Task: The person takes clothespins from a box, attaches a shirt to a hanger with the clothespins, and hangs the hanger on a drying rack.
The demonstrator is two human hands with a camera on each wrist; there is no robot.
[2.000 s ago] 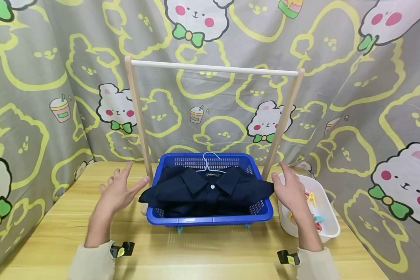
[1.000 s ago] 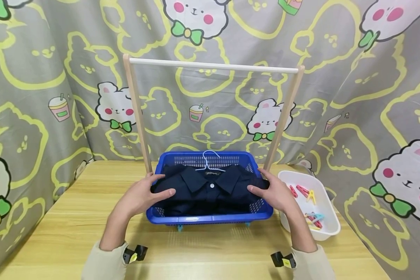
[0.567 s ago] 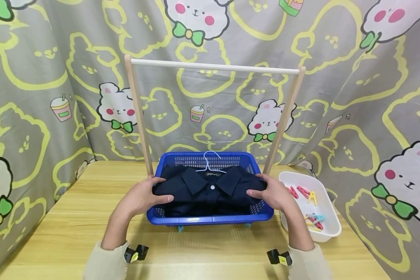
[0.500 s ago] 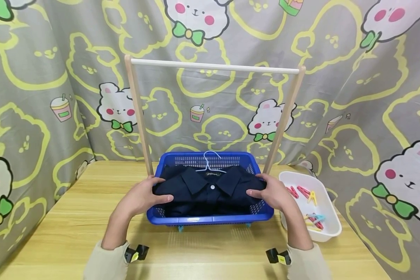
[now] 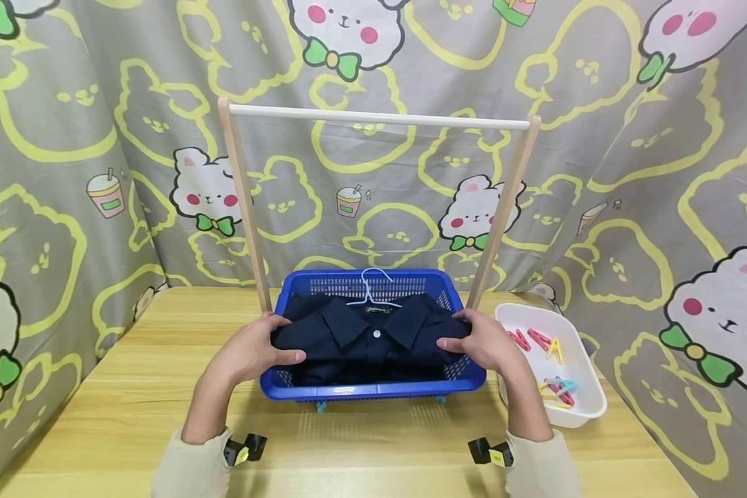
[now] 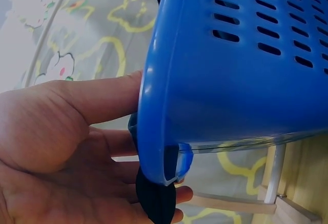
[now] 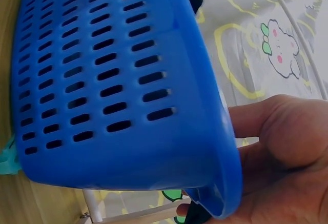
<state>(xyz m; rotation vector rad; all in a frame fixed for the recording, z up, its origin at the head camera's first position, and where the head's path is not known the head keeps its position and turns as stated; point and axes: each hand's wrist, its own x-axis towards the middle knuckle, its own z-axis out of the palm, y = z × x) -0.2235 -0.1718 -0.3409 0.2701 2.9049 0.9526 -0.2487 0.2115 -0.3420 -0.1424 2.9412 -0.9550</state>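
A dark navy collared shirt point(image 5: 380, 363) with a white button lies folded in a blue perforated basket point(image 5: 373, 393). A pale wire hanger point(image 5: 369, 290) rises from its neck. My left hand point(image 5: 249, 349) holds the shirt's left side, thumb on top and fingers beyond the edge. On the opposite side my right hand point(image 5: 490, 342) holds it likewise. In the left wrist view, dark cloth point(image 6: 155, 196) hangs past the rim against the fingers. The right wrist view shows a bit of cloth point(image 7: 197, 214) under the rim; most fingertips there are hidden.
Behind the basket stands a wooden rack with a white crossbar point(image 5: 380, 118). A white tub point(image 5: 588, 373) with several coloured clothespins point(image 5: 540, 339) sits at the right. A patterned curtain surrounds the wooden table point(image 5: 361, 449).
Both hands came inward from beside the basket onto the shirt's sides. The shirt edges that stuck out over the rim are now under the hands. In the last half second, almost no movement.
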